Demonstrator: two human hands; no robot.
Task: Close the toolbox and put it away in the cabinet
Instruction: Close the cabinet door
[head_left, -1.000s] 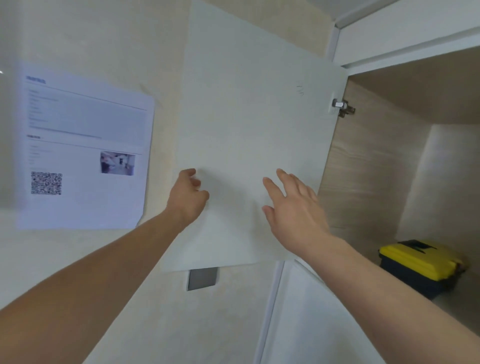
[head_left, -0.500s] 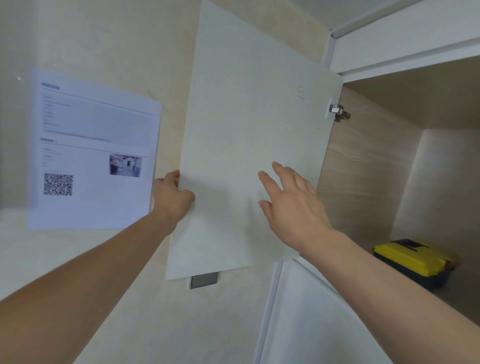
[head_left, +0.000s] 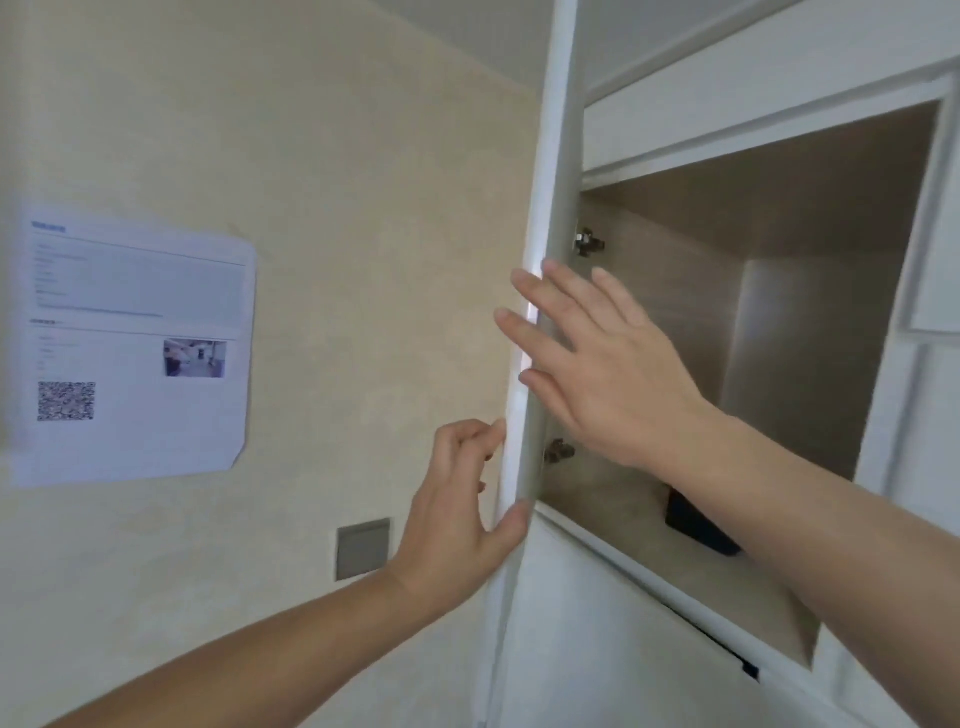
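Observation:
The white cabinet door (head_left: 551, 156) stands edge-on to me, swung out from the open upper cabinet (head_left: 675, 312). My left hand (head_left: 457, 499) grips the door's lower free edge, fingers on the outer face and thumb under the bottom corner. Fingers spread, my right hand (head_left: 608, 364) lies flat against the door's edge and inner side. Inside the cabinet only a dark corner of the toolbox (head_left: 696, 525) shows on the shelf floor. My right forearm hides its yellow lid.
Two metal hinges (head_left: 587, 241) (head_left: 558, 451) hold the door to the cabinet's left wall. A printed notice with a QR code (head_left: 135, 343) and a grey wall plate (head_left: 362, 548) are on the beige wall at left. A white lower cabinet front (head_left: 597, 634) sits below.
The door has swung from lying flat against the wall to standing edge-on. My left hand slid from the outer face to the lower edge. The view shifted, and my forearm now covers the toolbox.

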